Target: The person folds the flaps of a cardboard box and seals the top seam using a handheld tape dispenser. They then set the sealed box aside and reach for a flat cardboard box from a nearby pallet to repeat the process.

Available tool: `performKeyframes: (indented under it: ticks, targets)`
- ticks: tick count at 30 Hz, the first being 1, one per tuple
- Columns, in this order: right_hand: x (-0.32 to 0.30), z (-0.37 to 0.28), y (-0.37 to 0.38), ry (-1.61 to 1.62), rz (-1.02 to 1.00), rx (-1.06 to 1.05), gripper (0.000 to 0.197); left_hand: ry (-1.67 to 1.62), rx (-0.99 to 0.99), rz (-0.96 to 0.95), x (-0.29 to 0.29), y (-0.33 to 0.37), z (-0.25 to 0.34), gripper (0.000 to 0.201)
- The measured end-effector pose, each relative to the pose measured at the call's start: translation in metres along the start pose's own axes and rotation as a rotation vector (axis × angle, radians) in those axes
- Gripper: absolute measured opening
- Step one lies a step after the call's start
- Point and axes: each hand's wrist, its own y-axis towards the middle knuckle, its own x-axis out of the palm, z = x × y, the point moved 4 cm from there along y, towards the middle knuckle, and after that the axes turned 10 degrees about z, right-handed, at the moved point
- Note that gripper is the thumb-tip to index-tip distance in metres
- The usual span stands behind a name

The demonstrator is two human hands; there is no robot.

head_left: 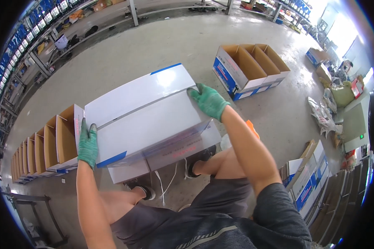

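A white cardboard box (153, 120) with blue edge stripes is right in front of me, its two top flaps folded down and a narrow seam between them. My left hand (87, 143), in a green glove, presses against the box's left end with the thumb over its top edge. At the opposite end my right hand (210, 101), also in a green glove, grips the far right corner, its fingers partly hidden. Under this box sits another white carton (183, 145), mostly covered. Whether the upper box rests fully on it, I cannot tell.
A row of open cartons (50, 145) stands at the left. More open cartons (249, 68) sit at the far right, and flattened cartons (309, 180) lean at near right. White straps (167, 189) hang near my feet. Metal racks (33, 54) line the far left.
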Motion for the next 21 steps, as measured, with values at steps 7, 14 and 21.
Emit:
performKeyframes:
  ticks: [7, 14, 21]
  targets:
    - [-0.007, -0.013, -0.012, 0.581, -0.078, -0.074, 0.068, -0.589, -0.213, -0.120, -0.012, 0.013, -0.045, 0.080]
    - [-0.056, 0.070, -0.015, 1.455, -0.396, -0.209, 0.068, -1.377, -0.380, -0.165, 0.004, 0.019, 0.010, 0.084]
    - [-0.049, 0.087, -0.034, 1.282, -0.403, 0.313, 0.112, -0.625, 0.218, -0.089, 0.036, 0.018, 0.006, 0.089]
